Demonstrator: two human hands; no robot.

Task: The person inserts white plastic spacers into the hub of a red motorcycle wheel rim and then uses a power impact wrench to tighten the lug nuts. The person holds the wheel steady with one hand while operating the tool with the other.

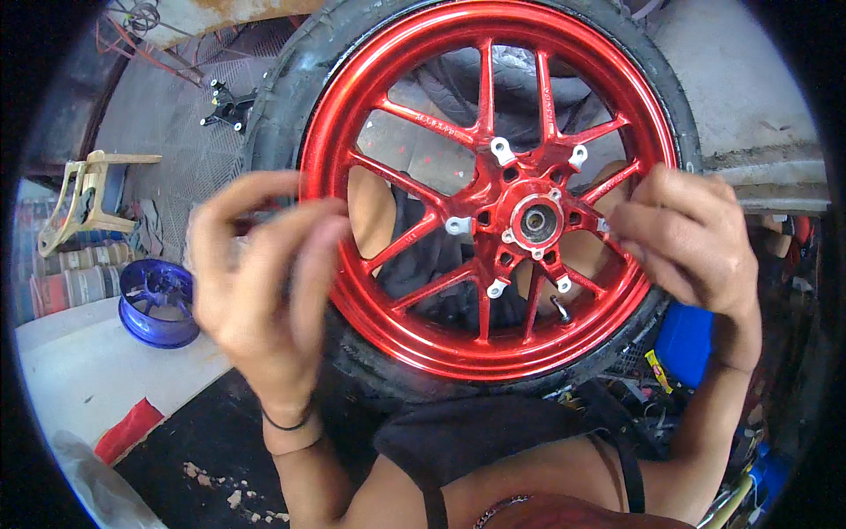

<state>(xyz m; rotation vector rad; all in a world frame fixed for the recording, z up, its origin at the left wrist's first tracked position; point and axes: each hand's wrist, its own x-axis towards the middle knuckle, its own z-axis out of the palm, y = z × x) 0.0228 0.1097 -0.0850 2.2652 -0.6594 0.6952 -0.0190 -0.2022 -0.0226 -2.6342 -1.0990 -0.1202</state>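
Observation:
A glossy red motorcycle wheel (322, 256) with a black tyre (282, 115) fills the middle, its hub (536, 222) ringed by bare silver lugs. Beside the left edge of the rim is my left hand (260, 273), blurred by motion. Its fingers are bent but apart, with nothing visible in them. My right hand (696, 234) is over the right part of the rim, also a little blurred. Its bent fingers are spread, with the tips close to a silver lug; whether they touch it I cannot tell. A valve stem (560, 309) sticks out at the lower right of the rim.
At the left, a purple-blue wheel (159, 304) lies on a white surface (75, 361) near a red scrap (129, 430). Behind it stands a pale frame-like part (84, 203). A black bracket (231, 106) lies on the grey mat. A blue container (683, 344) is at the right.

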